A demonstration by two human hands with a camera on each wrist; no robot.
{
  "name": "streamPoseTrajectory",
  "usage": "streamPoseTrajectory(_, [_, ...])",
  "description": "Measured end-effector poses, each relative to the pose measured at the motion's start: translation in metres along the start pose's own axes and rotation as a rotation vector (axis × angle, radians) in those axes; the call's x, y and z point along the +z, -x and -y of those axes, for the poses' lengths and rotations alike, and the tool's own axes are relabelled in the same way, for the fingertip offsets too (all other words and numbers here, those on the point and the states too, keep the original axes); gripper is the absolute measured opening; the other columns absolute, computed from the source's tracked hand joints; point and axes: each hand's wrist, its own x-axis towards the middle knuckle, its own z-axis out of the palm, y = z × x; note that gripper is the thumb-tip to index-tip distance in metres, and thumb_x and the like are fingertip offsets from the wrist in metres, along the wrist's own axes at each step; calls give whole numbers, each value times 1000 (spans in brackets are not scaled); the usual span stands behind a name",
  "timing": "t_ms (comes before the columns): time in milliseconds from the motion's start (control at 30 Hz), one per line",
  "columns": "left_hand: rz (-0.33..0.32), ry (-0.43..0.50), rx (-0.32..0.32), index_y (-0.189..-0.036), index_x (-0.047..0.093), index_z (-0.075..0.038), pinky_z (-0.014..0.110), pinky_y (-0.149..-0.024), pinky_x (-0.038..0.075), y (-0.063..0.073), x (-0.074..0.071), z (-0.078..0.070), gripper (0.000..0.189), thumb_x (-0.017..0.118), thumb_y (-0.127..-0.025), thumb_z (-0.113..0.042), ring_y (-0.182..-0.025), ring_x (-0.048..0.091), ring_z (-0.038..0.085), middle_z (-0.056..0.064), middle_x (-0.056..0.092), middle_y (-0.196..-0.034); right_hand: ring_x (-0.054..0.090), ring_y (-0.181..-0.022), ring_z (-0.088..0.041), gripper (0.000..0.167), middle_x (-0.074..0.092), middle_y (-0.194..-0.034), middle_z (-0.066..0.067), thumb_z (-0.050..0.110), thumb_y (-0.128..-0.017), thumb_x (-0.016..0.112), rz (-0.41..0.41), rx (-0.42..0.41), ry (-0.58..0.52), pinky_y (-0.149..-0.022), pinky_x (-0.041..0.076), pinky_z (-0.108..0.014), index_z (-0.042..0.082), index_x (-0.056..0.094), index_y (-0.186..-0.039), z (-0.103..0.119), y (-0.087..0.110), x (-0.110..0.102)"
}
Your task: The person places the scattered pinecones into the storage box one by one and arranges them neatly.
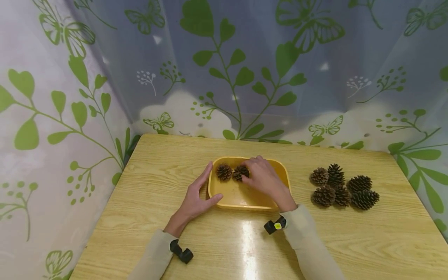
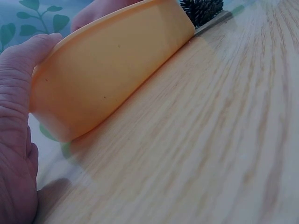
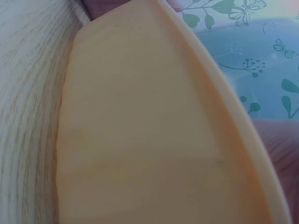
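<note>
A yellow plastic basin (image 1: 245, 207) sits on the table, its outer wall (image 2: 112, 65) filling much of the left wrist view. Inside lie two brown pine cones: one (image 1: 224, 172) at the left, the other (image 1: 240, 172) beside it. My right hand (image 1: 264, 177) reaches over the near right rim and pinches that second cone; in the right wrist view the basin wall (image 3: 140, 116) hides the fingers. My left hand (image 1: 194, 198) rests against the basin's left end, fingers extended along it and thumb (image 2: 35, 51) at the rim.
Several more pine cones (image 1: 341, 196) stand in a cluster on the table right of the basin. The wood-grain table (image 1: 157, 163) backs onto a patterned curtain (image 1: 245, 97), with another patterned sheet (image 1: 52, 155) along the left.
</note>
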Motion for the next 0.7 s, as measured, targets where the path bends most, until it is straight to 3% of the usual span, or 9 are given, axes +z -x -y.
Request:
streamPoseTrajectory(267, [-1, -6, 6, -168, 24, -20, 34, -128, 19, 0, 0, 0, 98, 83, -90, -28, -159, 21, 22, 1, 22, -173, 67, -97, -29, 34, 77, -111, -13, 17, -90, 81, -5, -5, -10, -100, 52, -47, -1, 75, -118, 0, -1, 0])
streamPoseTrajectory(433, [0, 5, 6, -168, 24, -21, 33, -128, 19, 0, 0, 0, 98, 83, -89, -28, -159, 21, 21, 7, 22, -173, 66, -95, -28, 33, 77, -109, -13, 17, -91, 81, -8, -4, -10, -95, 52, -44, 0, 76, -118, 0, 0, -1])
streamPoseTrajectory(700, [0, 8, -5, -168, 24, -20, 33, -128, 19, 0, -1, -1, 99, 84, -89, -28, -159, 21, 20, -1, 22, -173, 64, -91, -27, 32, 77, -106, -12, 17, -91, 81, -22, 6, -14, -95, 52, -46, 0, 76, -118, -1, 2, -4])
